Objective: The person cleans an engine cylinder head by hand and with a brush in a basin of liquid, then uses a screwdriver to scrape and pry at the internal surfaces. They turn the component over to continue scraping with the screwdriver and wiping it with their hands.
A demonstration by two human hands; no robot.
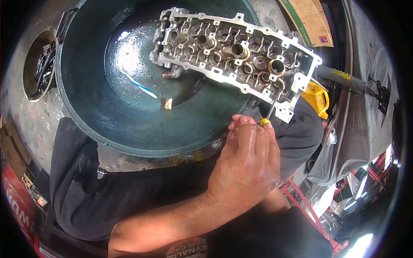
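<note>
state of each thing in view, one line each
large round dark green tub: open, wet inside
silvery metal engine cylinder head: uncovered, stained inside
thin yellow-handled metal tool: held, tip inside cylinder head
thin blue-and-white stick: lying in tub
round grey bowl: open, holding parts
left hand: grip closed on tool

One cylinder head point(258, 88) with four round upright tubes point(276, 67) — one large tub point(206, 107), one smaller container point(29, 77) of loose parts. One yellow-tipped tool point(264, 122), one blue-and-white stick point(146, 89), one small scrap point(167, 103) — two bare forearms point(167, 223), two trouser legs point(73, 185).
</note>
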